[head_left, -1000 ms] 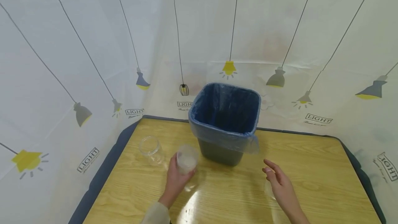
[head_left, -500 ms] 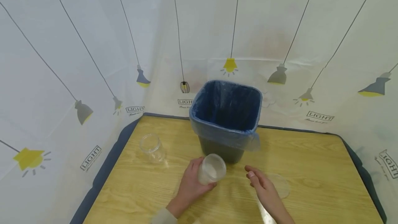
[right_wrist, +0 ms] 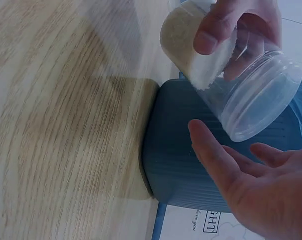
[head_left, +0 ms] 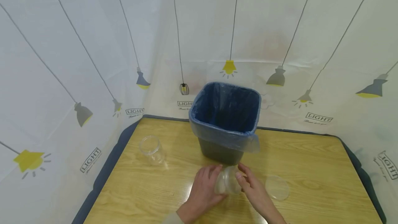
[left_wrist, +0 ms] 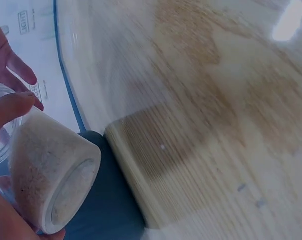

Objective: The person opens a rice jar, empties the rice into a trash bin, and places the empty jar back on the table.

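Observation:
My left hand (head_left: 202, 189) grips a clear plastic jar (head_left: 229, 182) above the table, in front of the bin. The jar is tipped on its side, its wide mouth towards my right hand. A pale, grainy filling (right_wrist: 183, 45) shows inside, lying in the base half in the right wrist view; its kind cannot be told. My right hand (head_left: 256, 193) is held with fingers extended just beside the jar's mouth, palm towards it and holding nothing. In the right wrist view a small gap separates the fingers (right_wrist: 211, 150) from the rim.
A dark bin (head_left: 217, 149) with a blue liner (head_left: 214, 132) stands at the table's back middle. To the left is a second clear jar (head_left: 152, 150), uncovered. A clear round disc (head_left: 277, 187) lies flat on the wooden table (head_left: 311, 168) to the right. Printed cloth walls surround it.
My left hand has carried the jar rightwards and tipped it from nearly upright onto its side. My right hand has moved left to the jar's mouth, away from the disc.

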### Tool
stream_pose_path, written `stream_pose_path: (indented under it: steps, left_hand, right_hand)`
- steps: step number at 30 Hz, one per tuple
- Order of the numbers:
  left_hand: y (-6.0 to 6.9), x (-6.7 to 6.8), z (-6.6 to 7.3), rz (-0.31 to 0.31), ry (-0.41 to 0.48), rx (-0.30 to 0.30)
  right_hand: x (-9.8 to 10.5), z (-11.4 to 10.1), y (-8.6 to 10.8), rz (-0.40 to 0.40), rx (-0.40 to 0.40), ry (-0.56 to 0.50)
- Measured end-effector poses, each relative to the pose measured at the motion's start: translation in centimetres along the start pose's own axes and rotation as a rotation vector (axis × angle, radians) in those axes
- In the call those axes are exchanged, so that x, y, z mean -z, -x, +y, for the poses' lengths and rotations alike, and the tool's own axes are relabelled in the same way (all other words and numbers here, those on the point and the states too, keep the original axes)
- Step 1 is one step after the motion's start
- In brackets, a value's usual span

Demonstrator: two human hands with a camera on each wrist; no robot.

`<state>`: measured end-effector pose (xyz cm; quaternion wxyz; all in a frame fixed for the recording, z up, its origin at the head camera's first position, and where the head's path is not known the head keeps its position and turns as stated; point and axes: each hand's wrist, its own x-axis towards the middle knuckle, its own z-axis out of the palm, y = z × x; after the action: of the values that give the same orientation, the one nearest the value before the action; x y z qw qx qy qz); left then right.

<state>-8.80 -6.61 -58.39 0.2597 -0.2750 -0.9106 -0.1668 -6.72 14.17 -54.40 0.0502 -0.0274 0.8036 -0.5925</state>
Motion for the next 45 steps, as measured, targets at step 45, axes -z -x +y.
stream_pose_path:
  steps: [45]
  left_hand:
    - [-0.8,-0.7,0.8,0.001,-0.143,-0.185]
  right_hand:
    - [0.3,0.0,0.6,0.081,0.079,0.279]
